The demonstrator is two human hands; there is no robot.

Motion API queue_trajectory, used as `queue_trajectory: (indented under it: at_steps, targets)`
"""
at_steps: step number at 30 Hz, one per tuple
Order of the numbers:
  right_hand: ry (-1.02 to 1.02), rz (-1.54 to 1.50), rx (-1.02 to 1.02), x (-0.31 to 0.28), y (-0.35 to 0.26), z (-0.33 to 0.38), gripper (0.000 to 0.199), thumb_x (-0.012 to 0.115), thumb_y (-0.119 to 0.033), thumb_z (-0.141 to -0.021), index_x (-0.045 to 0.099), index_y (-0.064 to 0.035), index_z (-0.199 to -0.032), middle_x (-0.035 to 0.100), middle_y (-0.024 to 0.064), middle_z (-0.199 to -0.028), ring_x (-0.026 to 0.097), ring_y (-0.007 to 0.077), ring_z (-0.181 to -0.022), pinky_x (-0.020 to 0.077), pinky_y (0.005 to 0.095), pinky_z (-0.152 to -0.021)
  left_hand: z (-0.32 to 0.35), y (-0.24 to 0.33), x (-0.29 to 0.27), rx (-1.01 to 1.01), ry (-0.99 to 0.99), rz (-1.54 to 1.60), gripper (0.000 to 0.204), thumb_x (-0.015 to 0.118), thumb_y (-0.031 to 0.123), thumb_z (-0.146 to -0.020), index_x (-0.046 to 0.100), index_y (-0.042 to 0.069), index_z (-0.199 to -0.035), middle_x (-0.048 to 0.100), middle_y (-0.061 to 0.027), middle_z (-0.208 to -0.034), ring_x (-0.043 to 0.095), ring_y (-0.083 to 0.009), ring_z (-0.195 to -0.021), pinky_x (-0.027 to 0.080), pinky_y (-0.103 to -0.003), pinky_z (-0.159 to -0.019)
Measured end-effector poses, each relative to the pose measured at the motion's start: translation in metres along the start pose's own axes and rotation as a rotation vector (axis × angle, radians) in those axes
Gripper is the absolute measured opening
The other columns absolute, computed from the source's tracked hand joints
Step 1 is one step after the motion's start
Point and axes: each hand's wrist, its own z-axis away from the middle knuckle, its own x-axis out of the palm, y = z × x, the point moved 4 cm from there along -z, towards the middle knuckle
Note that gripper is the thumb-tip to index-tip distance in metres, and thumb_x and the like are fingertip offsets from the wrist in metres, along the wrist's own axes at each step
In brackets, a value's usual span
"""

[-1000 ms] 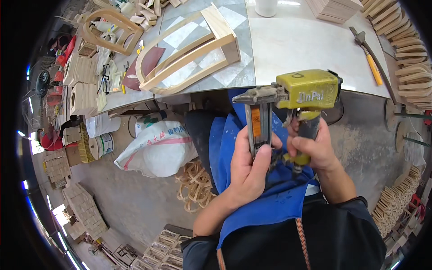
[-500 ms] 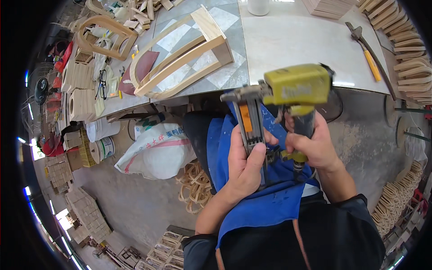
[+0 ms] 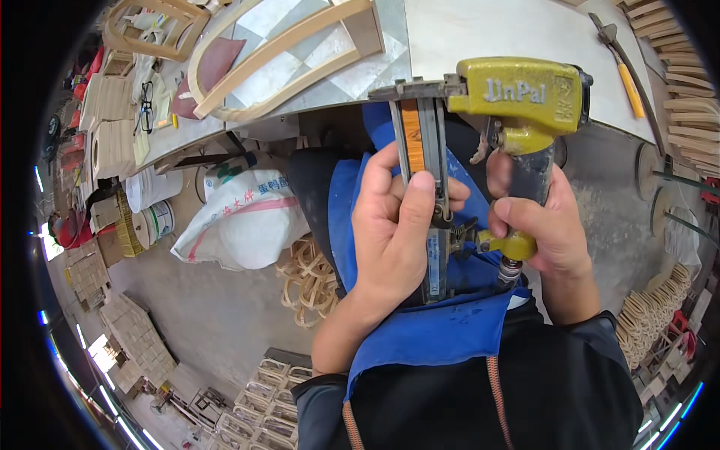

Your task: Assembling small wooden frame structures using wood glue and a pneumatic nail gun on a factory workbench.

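I hold a yellow-green pneumatic nail gun (image 3: 517, 90) above my lap, its head at the top. Around its dark magazine (image 3: 433, 161) wraps my left hand (image 3: 397, 225), the thumb lying along the rail just below an orange-brown strip. My right hand (image 3: 544, 225) grips the dark handle, with an air hose fitting (image 3: 510, 270) below it. Beyond the gun, a curved wooden frame (image 3: 292, 60) lies on the workbench (image 3: 480, 30), partly over a dark red rounded piece (image 3: 219, 66). Nails inside the magazine cannot be made out.
A hammer (image 3: 622, 71) with a yellow handle lies at the bench's right. Eyeglasses (image 3: 145, 106) and stacked wooden pieces (image 3: 112, 105) sit on the left. Below the bench are a white sack (image 3: 240, 217) and bent wooden pieces (image 3: 311, 281). More curved pieces (image 3: 694, 112) stand far right.
The nail gun and both hands have come up and nearer to me, and the gun's body has shifted right. The view has shifted, so the bench sits higher in it. Both grips remain.
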Motion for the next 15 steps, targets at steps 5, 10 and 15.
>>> queue_trajectory:
  at_steps: [5, 10, 15]
  targets:
    - [-0.026, -0.059, 0.048, 0.001, 0.001, -0.003, 0.043, 0.063, 0.010, -0.078, 0.053, 0.0024, -0.119, 0.052, 0.0100, -0.104, 0.048, 0.0123, -0.082, 0.0481, 0.0242, -0.056, -0.008, 0.003, -0.003, 0.039, -0.008, -0.071, 0.037, 0.050, 0.014, -0.110, 0.043, -0.003, -0.142, 0.073, -0.0162, -0.102, 0.069, -0.0177, -0.085, 0.056, -0.028, -0.081]
    - [-0.008, -0.046, 0.054, 0.003, 0.003, -0.001, 0.043, 0.063, 0.011, -0.078, 0.053, 0.0015, -0.119, 0.051, 0.0093, -0.102, 0.047, 0.0119, -0.081, 0.0479, 0.0235, -0.057, -0.018, 0.006, -0.003, 0.039, 0.078, -0.099, 0.036, 0.052, 0.015, -0.109, 0.046, -0.004, -0.140, 0.073, -0.0145, -0.095, 0.069, -0.0155, -0.080, 0.056, -0.025, -0.076]
    - [0.007, -0.030, 0.031, 0.004, 0.003, 0.001, 0.044, 0.063, 0.011, -0.077, 0.053, 0.0017, -0.119, 0.051, 0.0097, -0.103, 0.047, 0.0120, -0.082, 0.0482, 0.0238, -0.057, -0.026, 0.007, -0.004, 0.047, 0.094, -0.142, 0.038, 0.059, 0.018, -0.107, 0.050, -0.003, -0.138, 0.073, -0.0118, -0.089, 0.068, -0.0135, -0.076, 0.054, -0.023, -0.072]
